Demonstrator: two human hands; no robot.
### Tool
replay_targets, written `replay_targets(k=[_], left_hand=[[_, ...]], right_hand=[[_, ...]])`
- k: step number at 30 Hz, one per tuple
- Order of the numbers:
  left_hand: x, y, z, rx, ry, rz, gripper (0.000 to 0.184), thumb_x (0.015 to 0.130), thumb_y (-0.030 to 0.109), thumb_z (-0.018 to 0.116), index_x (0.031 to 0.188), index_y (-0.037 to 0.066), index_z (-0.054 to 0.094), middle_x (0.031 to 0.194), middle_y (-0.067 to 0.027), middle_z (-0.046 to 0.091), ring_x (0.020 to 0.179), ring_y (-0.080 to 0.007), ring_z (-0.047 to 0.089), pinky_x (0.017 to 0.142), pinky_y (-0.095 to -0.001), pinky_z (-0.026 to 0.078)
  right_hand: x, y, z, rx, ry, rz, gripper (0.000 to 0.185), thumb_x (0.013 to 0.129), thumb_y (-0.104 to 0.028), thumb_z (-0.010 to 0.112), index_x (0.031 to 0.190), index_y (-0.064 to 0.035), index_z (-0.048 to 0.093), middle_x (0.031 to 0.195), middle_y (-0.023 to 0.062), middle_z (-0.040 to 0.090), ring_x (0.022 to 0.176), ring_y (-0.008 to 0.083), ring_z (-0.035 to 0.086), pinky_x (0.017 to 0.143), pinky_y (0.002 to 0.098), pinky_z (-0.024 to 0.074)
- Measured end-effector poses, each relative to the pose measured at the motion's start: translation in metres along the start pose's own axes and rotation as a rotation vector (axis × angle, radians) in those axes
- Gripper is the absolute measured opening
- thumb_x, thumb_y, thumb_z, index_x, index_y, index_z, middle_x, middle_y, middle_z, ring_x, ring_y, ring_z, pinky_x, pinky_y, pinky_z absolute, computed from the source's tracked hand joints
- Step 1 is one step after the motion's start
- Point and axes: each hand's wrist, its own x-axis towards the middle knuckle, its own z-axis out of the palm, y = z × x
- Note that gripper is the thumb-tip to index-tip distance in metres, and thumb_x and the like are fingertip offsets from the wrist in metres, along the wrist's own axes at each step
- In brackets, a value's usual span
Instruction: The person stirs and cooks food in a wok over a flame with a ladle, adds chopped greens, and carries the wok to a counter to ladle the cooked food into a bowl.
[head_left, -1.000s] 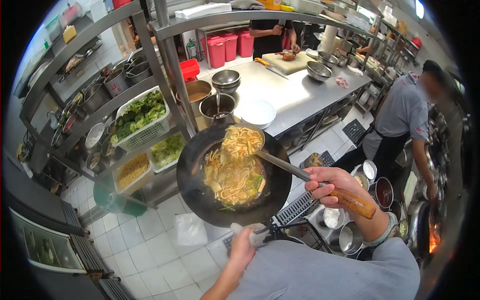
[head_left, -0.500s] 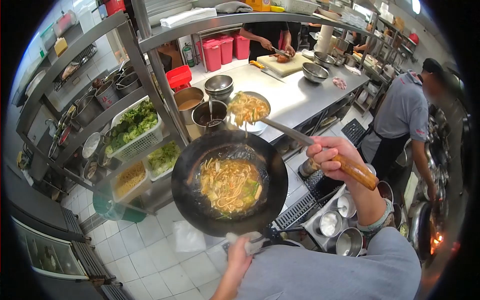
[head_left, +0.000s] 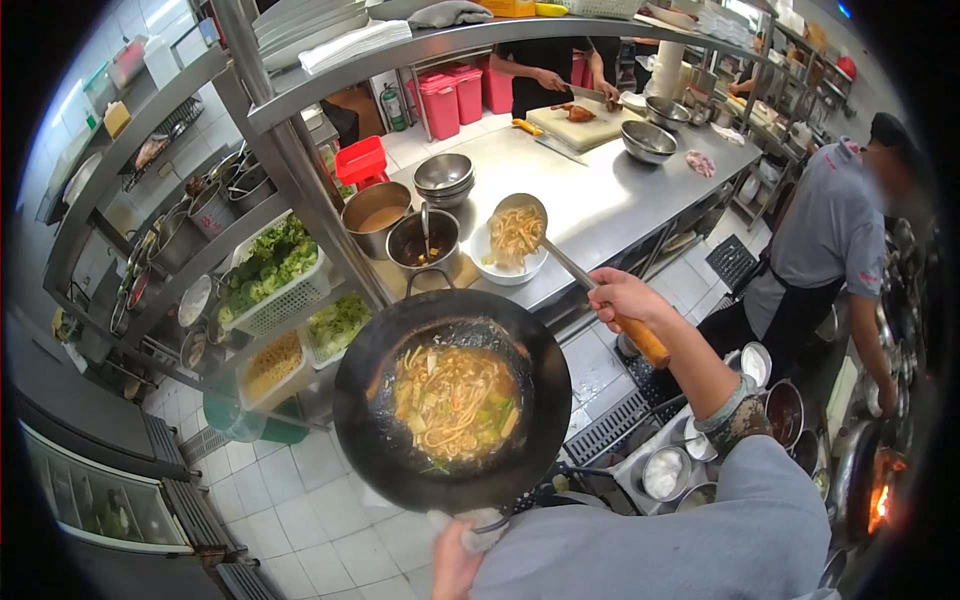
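My right hand [head_left: 622,300] is wrapped round the wooden handle of a long metal ladle [head_left: 570,262]. The ladle's bowl holds noodles and is tilted over a white bowl [head_left: 510,270] on the steel counter, with food at the bowl's inside. My left hand [head_left: 456,556] grips the near handle of a black wok [head_left: 360,420] through a pale cloth [head_left: 482,532]. Noodles with vegetables and brown sauce [head_left: 455,400] lie in the wok, which is held in the air in front of the counter.
Pots of sauce [head_left: 376,212] and stacked metal bowls [head_left: 443,176] stand beside the white bowl. A steel shelf post [head_left: 300,190] rises at left, near broccoli [head_left: 275,265]. One person cuts meat on a board [head_left: 580,122]; another person [head_left: 815,235] works by a flame [head_left: 880,495] at right.
The ladle has moved from the wok up and right to the white bowl and tilted over it. The wok has shifted slightly down and left in view. The far person's hands have moved at the board.
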Motion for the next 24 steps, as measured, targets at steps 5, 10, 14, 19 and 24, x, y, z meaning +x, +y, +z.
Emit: replay_targets(k=[5,10,14,19,24], left_hand=[[0.000,-0.002,-0.009,0.038,0.181,-0.005,0.022,0.087,0.015,0.053,0.106,0.003,0.058,0.108,-0.0116,0.059,0.107,-0.0287,0.056,0.094,-0.0546,0.047],[0.008,-0.009,-0.032,-0.001,0.164,0.015,0.022,0.087,0.016,0.054,0.105,0.003,0.059,0.108,-0.0117,0.060,0.106,-0.0286,0.057,0.092,-0.0541,0.047],[-0.001,0.004,-0.008,0.164,0.084,0.126,0.027,0.086,0.014,0.052,0.108,-0.001,0.057,0.109,-0.0158,0.062,0.105,-0.0318,0.059,0.092,-0.0512,0.048],[-0.002,0.013,0.000,-0.142,0.112,-0.012,0.031,0.085,0.012,0.050,0.113,-0.001,0.055,0.115,-0.0182,0.060,0.109,-0.0352,0.057,0.096,-0.0522,0.045],[0.002,0.010,-0.003,-0.154,0.073,-0.022,0.030,0.084,0.010,0.048,0.109,-0.005,0.055,0.108,-0.0200,0.061,0.099,-0.0370,0.060,0.084,-0.0494,0.049]], right_hand=[[0.023,0.033,-0.007,-0.268,0.085,-0.126,0.049,0.083,-0.007,0.058,0.128,0.0024,0.041,0.072,0.0057,0.053,0.049,0.0102,0.048,0.042,0.0283,0.0414],[0.023,0.064,-0.011,-0.892,0.278,-0.510,0.056,0.082,-0.008,0.056,0.134,0.0011,0.039,0.089,0.0255,0.064,0.081,0.0396,0.064,0.075,0.0449,0.0508],[0.000,0.066,0.007,-0.961,0.334,-0.365,0.058,0.083,-0.010,0.057,0.138,-0.0037,0.039,0.102,0.0304,0.062,0.099,0.0459,0.058,0.088,0.0485,0.0460],[0.013,0.088,0.009,-0.761,0.350,-0.392,0.057,0.084,-0.009,0.057,0.138,-0.0046,0.039,0.102,0.0300,0.062,0.096,0.0462,0.059,0.085,0.0480,0.0466],[0.027,0.096,0.002,-0.631,0.343,-0.472,0.056,0.084,-0.008,0.058,0.136,-0.0054,0.040,0.102,0.0288,0.062,0.093,0.0443,0.061,0.081,0.0451,0.0477]])
